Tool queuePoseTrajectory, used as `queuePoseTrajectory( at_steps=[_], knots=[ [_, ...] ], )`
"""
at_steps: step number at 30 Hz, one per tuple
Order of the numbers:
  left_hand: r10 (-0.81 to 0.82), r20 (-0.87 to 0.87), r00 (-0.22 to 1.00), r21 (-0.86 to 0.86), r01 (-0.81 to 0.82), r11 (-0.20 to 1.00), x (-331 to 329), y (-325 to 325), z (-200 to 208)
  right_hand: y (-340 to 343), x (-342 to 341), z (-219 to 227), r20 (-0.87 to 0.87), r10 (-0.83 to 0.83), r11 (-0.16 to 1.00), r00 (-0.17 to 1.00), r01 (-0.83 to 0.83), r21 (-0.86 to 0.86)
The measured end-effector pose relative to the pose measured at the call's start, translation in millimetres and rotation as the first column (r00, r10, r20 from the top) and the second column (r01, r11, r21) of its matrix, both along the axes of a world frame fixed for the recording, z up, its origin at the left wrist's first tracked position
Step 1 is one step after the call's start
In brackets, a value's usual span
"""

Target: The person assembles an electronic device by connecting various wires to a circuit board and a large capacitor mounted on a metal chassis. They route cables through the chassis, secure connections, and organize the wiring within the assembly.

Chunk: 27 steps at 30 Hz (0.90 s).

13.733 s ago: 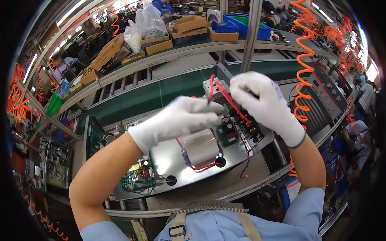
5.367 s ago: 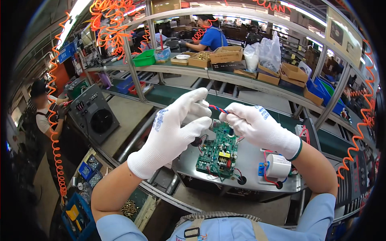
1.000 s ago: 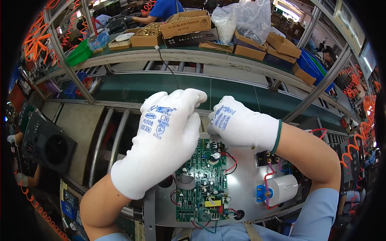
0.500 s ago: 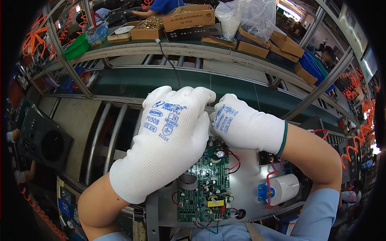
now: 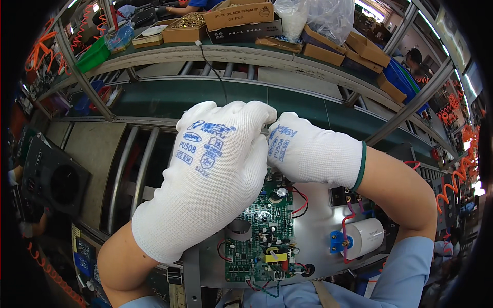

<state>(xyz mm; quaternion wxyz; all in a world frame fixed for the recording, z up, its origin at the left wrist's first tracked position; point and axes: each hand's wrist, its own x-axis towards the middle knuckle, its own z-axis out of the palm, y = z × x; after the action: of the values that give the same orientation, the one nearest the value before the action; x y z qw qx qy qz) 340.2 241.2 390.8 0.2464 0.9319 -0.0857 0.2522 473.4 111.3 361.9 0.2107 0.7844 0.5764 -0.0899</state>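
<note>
Both hands wear white knitted gloves with blue printing and meet above the far end of a green circuit board (image 5: 261,218). My left hand (image 5: 218,149) is closed, its fingers curled down and away from view. Close against it, my right hand (image 5: 312,150) is closed too, fingertips tucked toward the left. Whatever they grip is hidden behind the gloves. The board lies on a silver metal plate (image 5: 316,218) and carries a yellow transformer (image 5: 276,257) and red and black wires (image 5: 302,201). Right of it on the plate is a white cylindrical capacitor (image 5: 367,237) beside a blue part (image 5: 336,242).
Metal rollers (image 5: 145,169) lie left of my hands, with a black panel (image 5: 56,174) farther left. Beyond runs a green conveyor belt (image 5: 159,100). A shelf above it holds cardboard boxes (image 5: 239,15), a green bin (image 5: 93,55) and plastic bags (image 5: 328,20). Metal posts (image 5: 84,66) frame the station.
The background and shelf sit slightly higher in the picture, as the view has tilted a little. Both closed hands stay together over the board's far end, with only a small shift up and left.
</note>
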Motion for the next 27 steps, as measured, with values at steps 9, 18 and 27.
queuePoseTrajectory(
  at_steps=[9, 18, 27],
  knots=[
    [0.020, -0.006, 1.000, -0.049, -0.020, 0.999, -5.2, -2.5, -1.8, 12.7, -0.7, 19.4, -0.252, -0.016, 1.000, 0.968, 0.013, -0.017],
    [-0.105, -0.013, 0.994, -0.185, 0.101, 0.977, 9.9, -16.8, 0.4, -61.4, -3.4, 39.3, -0.015, -0.051, 0.944, 0.999, 0.053, 0.326],
    [-0.056, 0.092, 0.994, -0.299, 0.081, 0.951, -134.4, -35.8, -7.7, -345.3, -123.7, 22.1, -0.389, -0.373, 0.066, 0.843, 0.442, 0.895]
  ],
)
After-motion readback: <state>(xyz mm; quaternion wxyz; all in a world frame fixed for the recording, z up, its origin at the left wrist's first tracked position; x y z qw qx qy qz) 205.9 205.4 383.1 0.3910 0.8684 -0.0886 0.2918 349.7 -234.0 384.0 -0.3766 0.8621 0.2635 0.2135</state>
